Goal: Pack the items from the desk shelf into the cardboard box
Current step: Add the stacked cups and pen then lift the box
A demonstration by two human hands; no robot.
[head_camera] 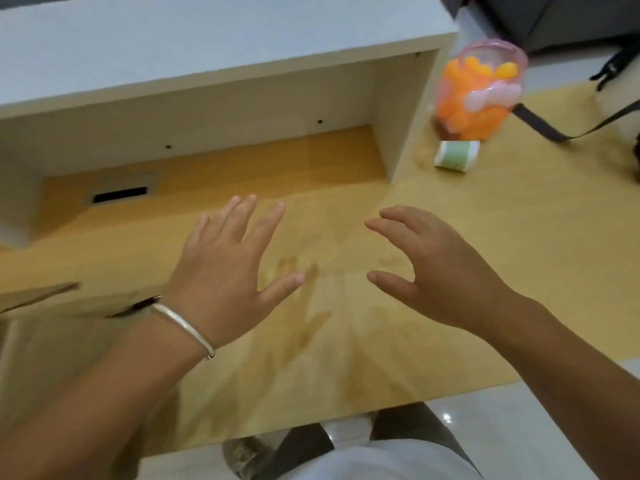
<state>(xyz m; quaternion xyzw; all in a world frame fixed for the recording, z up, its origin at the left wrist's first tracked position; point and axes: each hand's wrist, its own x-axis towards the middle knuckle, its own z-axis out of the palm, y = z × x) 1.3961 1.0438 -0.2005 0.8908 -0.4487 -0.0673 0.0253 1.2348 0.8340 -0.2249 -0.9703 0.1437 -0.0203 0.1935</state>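
Both hands, left [221, 271] and right [440, 268], spread, empty, above bench [485, 237]. Shelf bay [207, 161] bare. Remaining: clear jar [479, 88], likely rigid, slippery; grip around body. Small green roll [457, 153] beside it, light.

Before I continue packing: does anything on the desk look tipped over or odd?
Yes. The small green-and-white paper roll lies on its side beside the pink transparent jar of orange pieces, right of the shelf.

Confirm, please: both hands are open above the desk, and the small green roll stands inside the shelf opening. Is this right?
Not quite. The head view shows the green roll lying on the desk outside the shelf, beside the pink jar. The left hand and right hand are indeed open.
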